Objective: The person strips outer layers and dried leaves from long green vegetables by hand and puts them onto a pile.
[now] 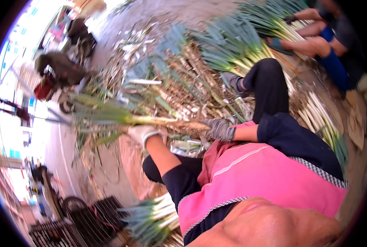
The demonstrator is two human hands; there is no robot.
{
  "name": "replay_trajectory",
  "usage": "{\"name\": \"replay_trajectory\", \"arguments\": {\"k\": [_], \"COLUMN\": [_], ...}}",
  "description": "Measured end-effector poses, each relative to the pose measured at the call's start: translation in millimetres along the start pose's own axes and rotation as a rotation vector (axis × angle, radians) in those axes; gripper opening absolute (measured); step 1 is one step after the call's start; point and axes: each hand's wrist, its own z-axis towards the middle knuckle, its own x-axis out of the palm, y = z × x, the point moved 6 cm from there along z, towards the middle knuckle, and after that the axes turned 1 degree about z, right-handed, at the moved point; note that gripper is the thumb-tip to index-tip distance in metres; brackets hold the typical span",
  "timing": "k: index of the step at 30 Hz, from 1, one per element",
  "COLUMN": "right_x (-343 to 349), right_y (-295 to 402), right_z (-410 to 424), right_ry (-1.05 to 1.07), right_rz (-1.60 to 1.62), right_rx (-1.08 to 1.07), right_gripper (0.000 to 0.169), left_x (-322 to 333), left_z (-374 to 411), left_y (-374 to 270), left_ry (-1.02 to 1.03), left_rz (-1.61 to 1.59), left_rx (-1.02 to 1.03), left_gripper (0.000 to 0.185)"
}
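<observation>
My left hand (143,135), in a whitish glove, grips a large green onion (152,120) just below its leaves. The onion lies level across my front, with its green leaves fanned out to the left and its stalk still in brownish outer skin. At the root end my right hand (218,129), in a grey striped knit glove, is closed around the stalk. Just beyond both hands spreads a heap of unpeeled green onions (183,89) with dry skins and roots. Below the hands, pale peelings (188,146) lie between my legs.
Cleaned green onions (233,49) lie in rows at upper right, with more bundles at right (319,114) and lower left (158,216). Another person's legs (313,46) are at upper right. People in dark clothes (63,68) and a wheeled cart (87,216) are at left.
</observation>
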Motion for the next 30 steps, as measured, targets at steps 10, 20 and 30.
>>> {"name": "replay_trajectory", "arguments": {"k": [10,20,30], "right_x": [-10.7,-5.6,-49.2], "right_y": [22.7,31.2,4.6], "right_z": [1.4,-2.9,23.1], "right_ry": [0.139,0.273,0.061], "right_rz": [0.066,0.577,0.657], "right_rx": [0.111,0.245,0.078], "right_gripper": [0.062,0.045,0.041], "left_x": [18.8,13.0,15.4], "left_z": [-10.4,-14.6,-60.7], "left_y": [10.5,17.1,44.5], "left_ry": [0.209,-0.047,0.849], "left_rz": [0.209,0.113,1.156], "left_rx": [-0.136,-0.066,0.614], "left_gripper": [0.058,0.050,0.024]}}
